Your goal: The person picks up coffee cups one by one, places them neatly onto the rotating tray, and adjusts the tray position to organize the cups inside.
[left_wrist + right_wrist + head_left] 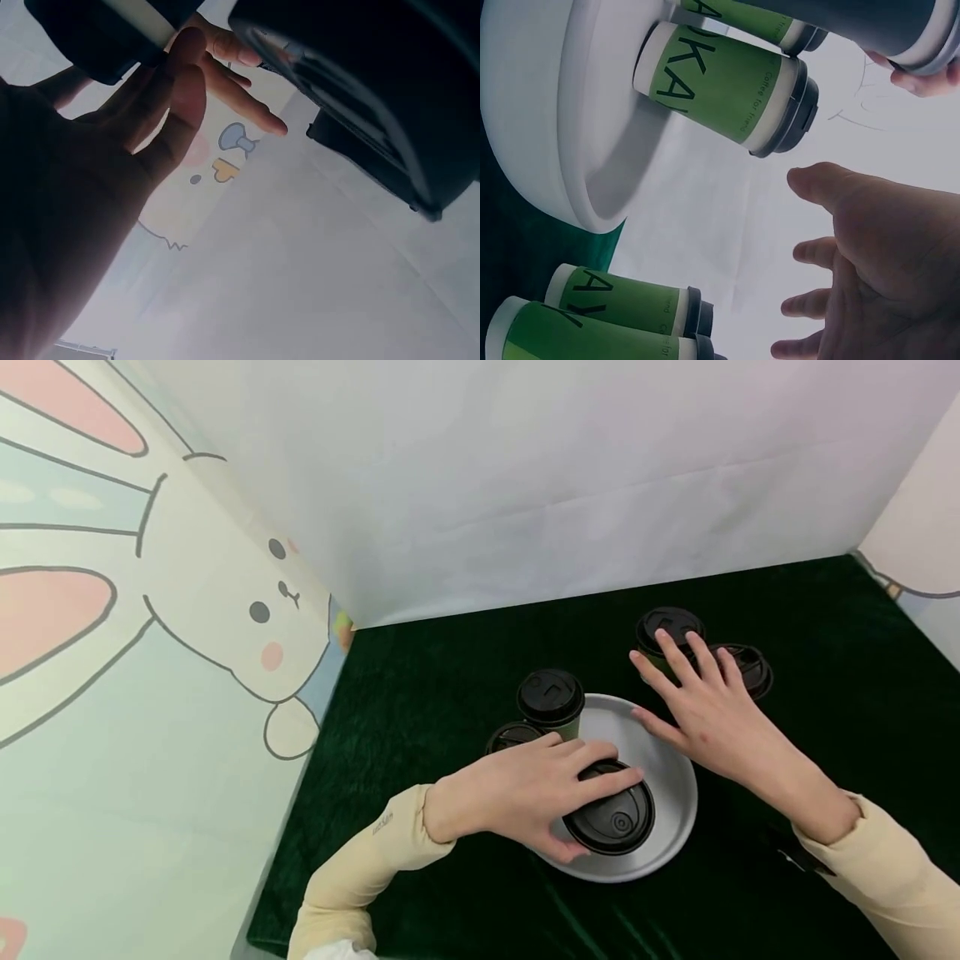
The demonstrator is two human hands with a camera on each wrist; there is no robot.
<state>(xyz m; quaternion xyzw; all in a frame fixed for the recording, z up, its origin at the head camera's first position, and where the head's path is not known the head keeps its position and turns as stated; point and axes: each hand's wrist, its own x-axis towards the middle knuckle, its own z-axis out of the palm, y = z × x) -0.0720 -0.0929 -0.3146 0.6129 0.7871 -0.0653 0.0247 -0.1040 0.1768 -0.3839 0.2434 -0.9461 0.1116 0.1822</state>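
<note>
My left hand (pixel 525 789) grips a lidded paper coffee cup (pixel 611 817) from above, fingers and thumb around its black lid, over a round pale tray (pixel 671 810). Beside that hand, at the tray's far left, are another lidded cup (pixel 551 697) and a third, partly hidden cup (pixel 513 737). In the right wrist view a green-sleeved cup (pixel 712 86) stands on the tray. My right hand (pixel 712 722) is spread with nothing in it, reaching over the tray's right side. Its fingertips overlap a lidded cup (pixel 671 622) and lie beside another cup (pixel 746 670).
Dark green velvet cloth (pixel 420 693) covers the table. A white backdrop (pixel 562 527) rises behind its far edge, and a wall panel with a cartoon rabbit (pixel 217 577) stands along the left side.
</note>
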